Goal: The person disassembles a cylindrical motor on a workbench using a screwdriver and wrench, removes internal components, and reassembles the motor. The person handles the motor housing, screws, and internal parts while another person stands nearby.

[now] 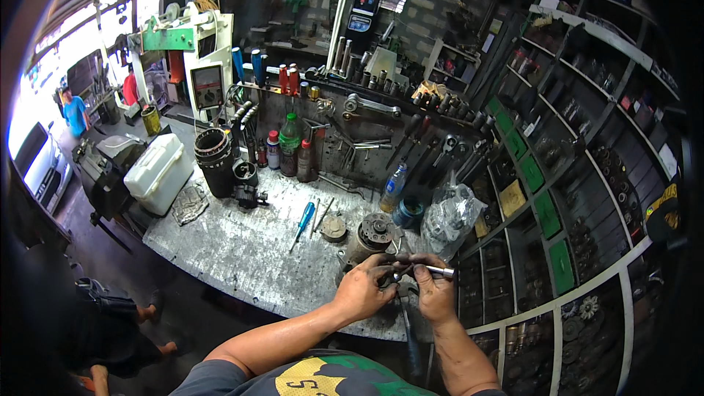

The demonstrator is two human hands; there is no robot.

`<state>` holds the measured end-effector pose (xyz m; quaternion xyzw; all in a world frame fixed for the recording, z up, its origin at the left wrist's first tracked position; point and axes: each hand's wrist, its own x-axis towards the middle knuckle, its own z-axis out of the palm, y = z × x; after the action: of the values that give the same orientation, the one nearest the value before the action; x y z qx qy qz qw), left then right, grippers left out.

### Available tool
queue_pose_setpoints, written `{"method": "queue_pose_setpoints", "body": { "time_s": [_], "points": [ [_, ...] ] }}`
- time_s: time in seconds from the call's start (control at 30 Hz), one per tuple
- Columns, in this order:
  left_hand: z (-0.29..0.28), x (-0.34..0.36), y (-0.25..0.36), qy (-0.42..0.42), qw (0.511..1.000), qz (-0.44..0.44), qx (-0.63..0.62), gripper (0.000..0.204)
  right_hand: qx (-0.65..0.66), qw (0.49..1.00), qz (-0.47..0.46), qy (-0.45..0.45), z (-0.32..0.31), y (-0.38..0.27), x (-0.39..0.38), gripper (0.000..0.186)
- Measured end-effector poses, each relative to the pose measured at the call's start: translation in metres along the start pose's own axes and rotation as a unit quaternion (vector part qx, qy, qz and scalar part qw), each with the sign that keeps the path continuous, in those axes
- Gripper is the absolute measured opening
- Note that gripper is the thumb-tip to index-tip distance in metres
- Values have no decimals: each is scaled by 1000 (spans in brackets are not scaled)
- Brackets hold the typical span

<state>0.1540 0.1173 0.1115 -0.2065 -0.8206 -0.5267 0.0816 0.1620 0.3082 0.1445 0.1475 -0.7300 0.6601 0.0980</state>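
Both hands meet above the right front part of the bench, beside a cylindrical metal motor-like housing (374, 229) with a round, holed top. My right hand (437, 295) is closed, its thumb against a shiny metal rod (443, 272) that sticks out to the right. My left hand (364, 290) has its fingers curled toward the right one; what they grip is dark and partly hidden. A long dark-handled tool (412, 337) lies below and between the hands. Left of the housing are a round metal part (333, 228) and a blue-handled screwdriver (303, 224).
The worn metal bench (235, 249) carries a white case (159, 172), a black cylindrical housing (213, 165), bottles (290, 148) and a clear plastic bag (451, 220). Tools hang along the back. Parts shelves (543, 213) stand close on the right. Another person's legs (110, 323) are at lower left.
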Motion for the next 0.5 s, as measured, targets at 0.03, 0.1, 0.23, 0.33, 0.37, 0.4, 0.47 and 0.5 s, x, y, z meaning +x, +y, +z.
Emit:
{"method": "queue_pose_setpoints", "body": {
  "time_s": [0.03,0.1,0.23,0.33,0.37,0.4,0.47,0.5],
  "points": [
    [1,0,-1,1,1000,2,-2,41,-22,999,-31,7,4,6,-3,16],
    [1,0,-3,0,1000,10,4,39,11,996,-82,12,7,7,-3,16],
    [3,4,-1,7,1000,-3,-7,31,101,983,-153,12,-18,-11,6,14],
    [7,9,9,33,998,-58,-15,25,-13,993,-93,65,-55,8,10,21],
    [9,12,12,38,996,-83,0,23,-116,989,-68,67,-66,26,10,20],
    [11,12,16,38,994,-103,-29,20,-210,975,-16,72,-78,48,8,18],
    [13,12,20,51,996,-64,-30,23,-346,933,48,80,-97,103,5,20],
    [13,10,20,60,997,-43,-25,25,-398,909,95,83,-101,134,2,23]
  ]
}}
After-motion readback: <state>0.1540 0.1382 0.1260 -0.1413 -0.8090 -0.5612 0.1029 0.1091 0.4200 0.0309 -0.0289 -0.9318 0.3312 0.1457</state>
